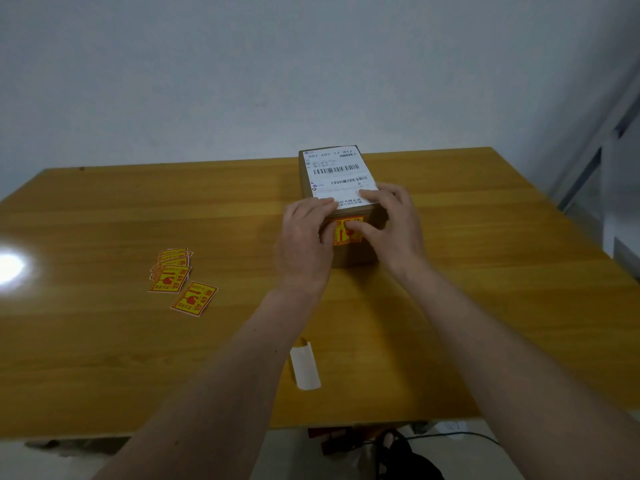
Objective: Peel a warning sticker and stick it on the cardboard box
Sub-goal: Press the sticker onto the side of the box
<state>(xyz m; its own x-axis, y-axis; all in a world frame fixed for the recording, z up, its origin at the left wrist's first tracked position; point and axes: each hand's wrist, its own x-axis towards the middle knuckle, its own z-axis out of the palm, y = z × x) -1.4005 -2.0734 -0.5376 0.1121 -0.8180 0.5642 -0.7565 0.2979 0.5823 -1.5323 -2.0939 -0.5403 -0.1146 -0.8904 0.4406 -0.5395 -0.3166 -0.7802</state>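
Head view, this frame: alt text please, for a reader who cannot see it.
Both hands, left hand and right hand, press a yellow warning sticker onto the near side of a cardboard box on a wooden table. Spare stickers lie to the left; a peeled backing strip lies nearer the person.

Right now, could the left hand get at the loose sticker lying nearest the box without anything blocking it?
Probably yes. The left hand is pressing the box, but only bare table lies between it and that loose sticker.

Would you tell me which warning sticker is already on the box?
The warning sticker under both thumbs on the cardboard box's near side; the others lie on the table.
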